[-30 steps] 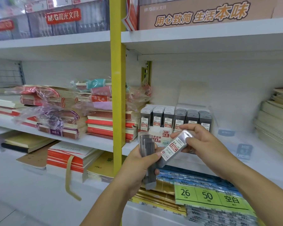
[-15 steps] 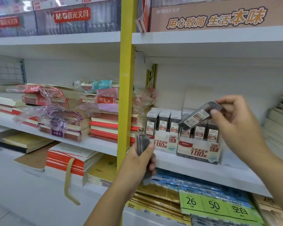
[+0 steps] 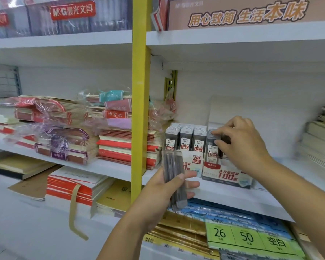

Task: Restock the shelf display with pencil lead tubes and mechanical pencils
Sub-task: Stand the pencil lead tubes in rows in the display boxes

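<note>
The right grip is closed on one lead tube, pinched between thumb and fingertips and mostly hidden. It sits at the top of the right display box, just beside the standing tubes in that box. The left grip is wrapped around a bundle of tubes, held upright in front of the left display box. Both boxes stand side by side on the white shelf. A yellow post stands to the left, with stacked notebooks beyond it.
</note>
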The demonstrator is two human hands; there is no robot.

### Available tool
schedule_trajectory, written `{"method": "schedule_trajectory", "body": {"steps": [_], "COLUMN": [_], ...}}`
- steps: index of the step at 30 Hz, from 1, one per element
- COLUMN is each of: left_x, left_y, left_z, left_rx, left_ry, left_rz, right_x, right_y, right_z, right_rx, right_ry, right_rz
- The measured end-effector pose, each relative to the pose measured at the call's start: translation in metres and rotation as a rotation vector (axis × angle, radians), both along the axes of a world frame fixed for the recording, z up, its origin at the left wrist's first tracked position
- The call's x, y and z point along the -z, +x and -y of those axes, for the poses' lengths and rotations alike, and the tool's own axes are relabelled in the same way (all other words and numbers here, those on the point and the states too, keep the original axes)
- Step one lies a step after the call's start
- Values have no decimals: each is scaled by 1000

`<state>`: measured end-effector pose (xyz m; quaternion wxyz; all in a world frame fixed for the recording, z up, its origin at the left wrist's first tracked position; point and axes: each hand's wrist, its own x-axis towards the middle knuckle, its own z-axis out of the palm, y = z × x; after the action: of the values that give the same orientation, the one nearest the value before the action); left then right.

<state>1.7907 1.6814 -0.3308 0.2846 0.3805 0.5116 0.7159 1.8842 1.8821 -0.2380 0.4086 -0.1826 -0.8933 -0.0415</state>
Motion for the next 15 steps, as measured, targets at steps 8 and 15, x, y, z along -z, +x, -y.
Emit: {"method": "schedule_trajectory", "body": {"steps": [8, 15], "left_x": [-3, 1], "left_y": [10, 22], "left_z": [0, -12], "left_rx": [115, 182], "left_ry": [68, 45], "left_rz": [95, 128], "right_x": [36, 44], "right_y": [22, 27], "right_z": [27, 48], "right_rx": [-178, -645], "right_ry": [-53, -887], "right_rz": [-221, -91]}}
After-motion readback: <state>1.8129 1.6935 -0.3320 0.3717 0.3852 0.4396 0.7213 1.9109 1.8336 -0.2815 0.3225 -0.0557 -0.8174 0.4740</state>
